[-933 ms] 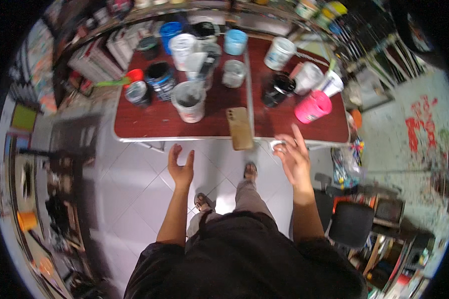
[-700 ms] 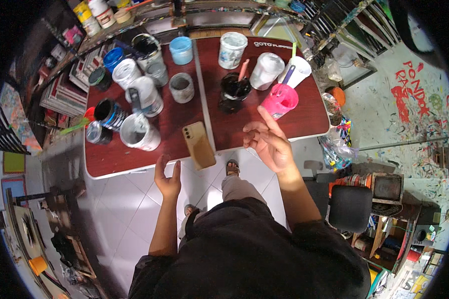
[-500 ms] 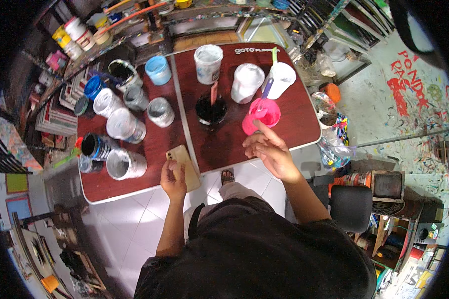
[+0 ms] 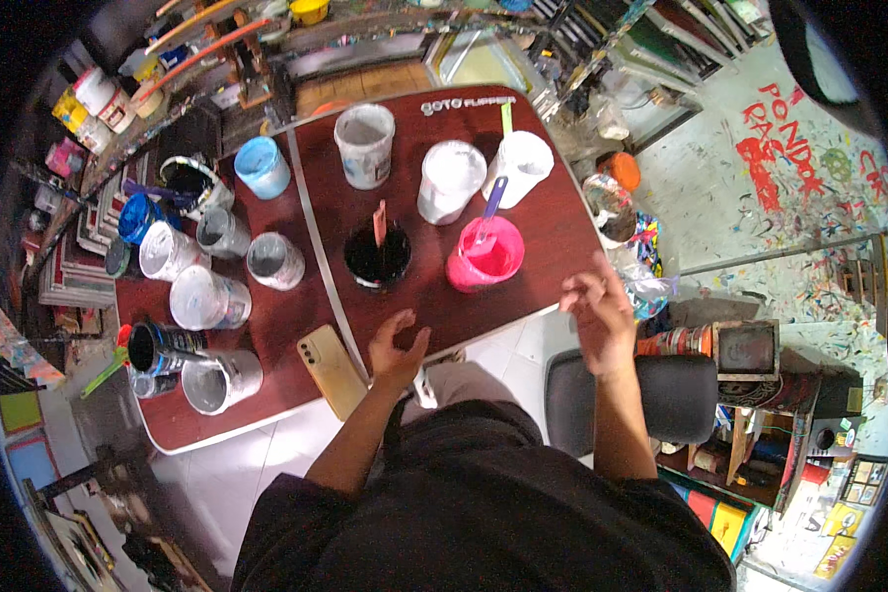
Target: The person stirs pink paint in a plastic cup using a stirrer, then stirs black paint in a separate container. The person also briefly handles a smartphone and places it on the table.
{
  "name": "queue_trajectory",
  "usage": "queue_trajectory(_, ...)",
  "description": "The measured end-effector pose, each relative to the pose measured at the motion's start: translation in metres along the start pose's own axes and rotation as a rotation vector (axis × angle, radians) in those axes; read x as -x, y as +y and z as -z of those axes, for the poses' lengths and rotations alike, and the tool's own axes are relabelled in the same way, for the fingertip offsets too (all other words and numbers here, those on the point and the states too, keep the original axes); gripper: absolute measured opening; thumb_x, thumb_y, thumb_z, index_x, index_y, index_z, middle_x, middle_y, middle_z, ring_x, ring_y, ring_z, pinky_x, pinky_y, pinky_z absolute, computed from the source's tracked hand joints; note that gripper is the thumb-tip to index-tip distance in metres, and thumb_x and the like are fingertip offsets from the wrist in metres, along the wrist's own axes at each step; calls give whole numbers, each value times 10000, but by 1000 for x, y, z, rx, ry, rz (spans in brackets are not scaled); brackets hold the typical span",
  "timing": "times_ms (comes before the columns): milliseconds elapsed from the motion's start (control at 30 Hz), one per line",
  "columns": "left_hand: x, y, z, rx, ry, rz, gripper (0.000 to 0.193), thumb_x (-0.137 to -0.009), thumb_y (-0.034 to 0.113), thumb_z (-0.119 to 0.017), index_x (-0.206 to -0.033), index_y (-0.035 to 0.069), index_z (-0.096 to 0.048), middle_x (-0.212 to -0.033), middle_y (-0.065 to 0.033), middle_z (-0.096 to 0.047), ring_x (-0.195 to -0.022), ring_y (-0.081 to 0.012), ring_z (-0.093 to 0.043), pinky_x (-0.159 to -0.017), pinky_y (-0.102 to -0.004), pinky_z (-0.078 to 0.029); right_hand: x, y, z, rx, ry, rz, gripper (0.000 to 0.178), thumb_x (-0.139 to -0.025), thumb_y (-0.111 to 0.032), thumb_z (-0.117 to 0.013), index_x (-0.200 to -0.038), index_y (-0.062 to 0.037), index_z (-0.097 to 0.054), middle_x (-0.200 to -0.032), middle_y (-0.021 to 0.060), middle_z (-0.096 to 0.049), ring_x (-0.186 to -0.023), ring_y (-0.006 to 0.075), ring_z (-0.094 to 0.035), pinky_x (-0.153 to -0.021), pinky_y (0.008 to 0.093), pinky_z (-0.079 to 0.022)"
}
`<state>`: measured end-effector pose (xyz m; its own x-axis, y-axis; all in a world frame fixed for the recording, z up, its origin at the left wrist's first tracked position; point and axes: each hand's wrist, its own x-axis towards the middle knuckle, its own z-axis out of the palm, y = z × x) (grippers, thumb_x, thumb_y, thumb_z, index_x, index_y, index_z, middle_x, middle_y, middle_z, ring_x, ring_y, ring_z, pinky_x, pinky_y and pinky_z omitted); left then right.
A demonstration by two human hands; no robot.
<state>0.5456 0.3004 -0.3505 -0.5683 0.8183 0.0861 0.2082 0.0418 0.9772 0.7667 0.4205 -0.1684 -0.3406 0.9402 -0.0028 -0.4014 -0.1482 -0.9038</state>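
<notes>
My left hand (image 4: 397, 350) hovers by the table's near edge with thumb and fingers apart and nothing between them. Left of it, a gold phone (image 4: 332, 372) lies face down on the dark red table (image 4: 424, 321). My right hand (image 4: 602, 318) is raised beyond the table's right edge, empty, its fingers loosely spread. Closest to it stands a tub of bright pink paint (image 4: 483, 264), a purple-handled spatula (image 4: 494, 200) leaning in it. A tub of black paint (image 4: 377, 259) holds a reddish stick (image 4: 380, 223). Behind are a white tub (image 4: 451, 184) and another white tub (image 4: 525, 170) with a green stick.
Several paint tubs crowd the table's left half, among them a light blue one (image 4: 261, 168) and a grey-smeared one (image 4: 222, 382). A black chair (image 4: 661, 400) stands at the right, near my right forearm. Past the table lie an orange-lidded container (image 4: 619, 172) and plastic bags (image 4: 645, 271).
My left hand has come off the phone and moved right. My right hand has drawn away from the pink tub, out past the table's right edge. The view has shifted.
</notes>
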Motion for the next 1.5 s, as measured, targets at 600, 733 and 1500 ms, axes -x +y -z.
queue_trajectory(600,-8,17,-132,-109,333,-116,997,-540,299,-839,-1298,-48,-294,-1284,-235,-372,-1183,-364,-392,-1003,-410,-317,-118,68,109,167,-21,-293,523,-894,-288,-517,-1339,-87,-330,-1146,147,-546,-998,264,-573,-818,331,-437)
queue_trajectory(733,-21,10,-151,-152,436,-161,1080,-500,331,-858,-1316,-58,-268,-1308,-254,-351,-1207,-386,-371,-1010,-427,-311,-148,114,117,122,-141,-330,584,-909,-382,-454,-1380,-95,-265,-1245,149,-452,-1105,305,-504,-898,372,-371)
queue_trajectory(1500,48,13,-120,-371,652,-14,1303,-345,479,-886,-1336,-55,-230,-1325,-224,-326,-1217,-353,-363,-1008,-441,-315,-129,118,115,191,-249,-314,584,-927,-405,-409,-1393,-115,-213,-1294,160,-416,-1119,316,-492,-952,421,-356)
